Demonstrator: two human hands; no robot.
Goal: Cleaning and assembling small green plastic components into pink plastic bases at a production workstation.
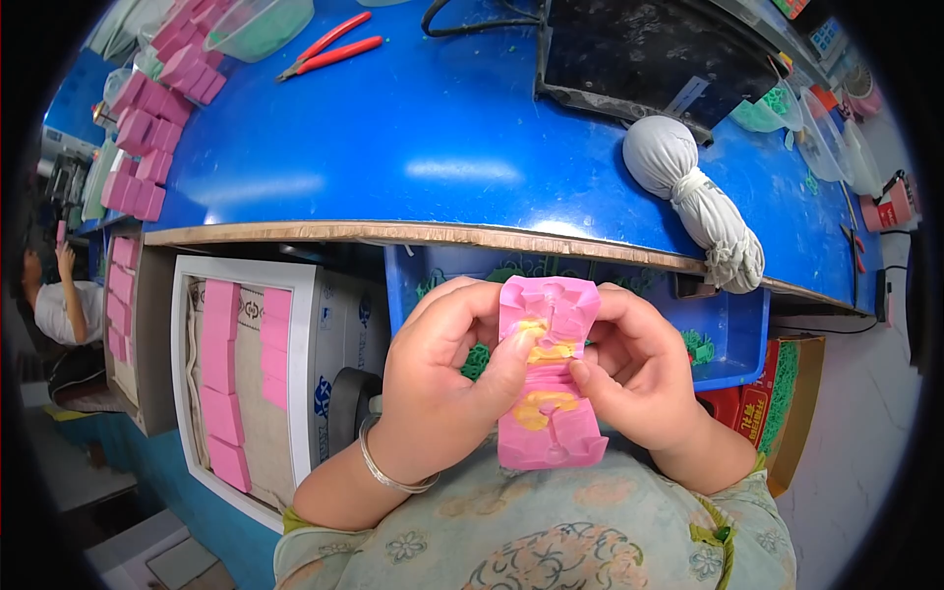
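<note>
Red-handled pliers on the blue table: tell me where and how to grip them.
Probably best by both red handles, coming from the right: the pliers lie open on the table, handles spread rightward, metal tips pointing left.

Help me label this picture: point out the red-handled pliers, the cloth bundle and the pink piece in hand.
Red-handled pliers [339, 56]: head view, on the lower handle.
Cloth bundle [706, 211]: head view, just below its tied neck.
Pink piece [549, 376]: head view, on the band between its yellow patches.
</note>
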